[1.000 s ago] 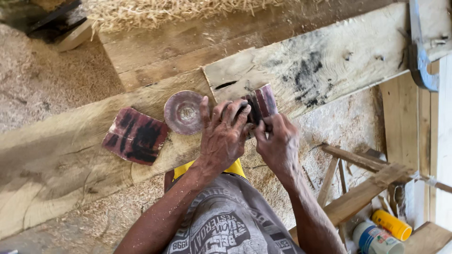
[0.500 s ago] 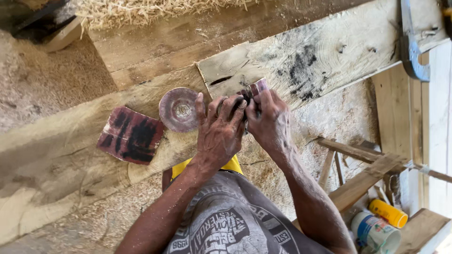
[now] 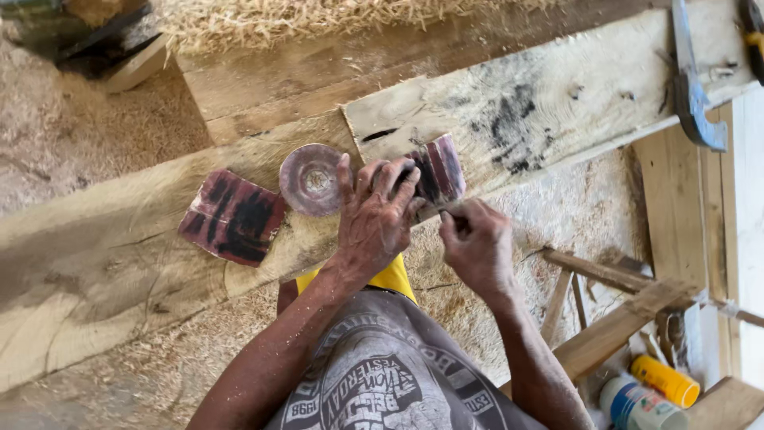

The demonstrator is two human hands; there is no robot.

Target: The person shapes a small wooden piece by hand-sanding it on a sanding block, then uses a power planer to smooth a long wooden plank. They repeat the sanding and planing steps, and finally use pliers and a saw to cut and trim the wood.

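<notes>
My left hand [image 3: 376, 216] presses down on a worn reddish sheet of sandpaper [image 3: 436, 169] that lies on a rough wooden plank [image 3: 557, 95]; its fingers cover the sheet's left part. My right hand [image 3: 477, 248] is just below the sheet, fingers pinched together near its lower edge; what it pinches is too small to tell. A round purple sanding disc [image 3: 310, 179] rests on the wood, touching my left thumb. Another square of red and black sandpaper [image 3: 232, 216] lies further left.
A thick timber beam [image 3: 103, 263] runs under the plank. Sawdust and shavings [image 3: 72, 135] cover the ground. A blue metal clamp [image 3: 692, 95] sits at the plank's right end. Wooden slats [image 3: 613, 318], a yellow bottle [image 3: 665, 381] and a white can [image 3: 637, 406] lie at lower right.
My right hand has slid off the sandpaper sheet, down toward me. The sheet, covered by both hands before, now shows its right half. The left hand stays on it.
</notes>
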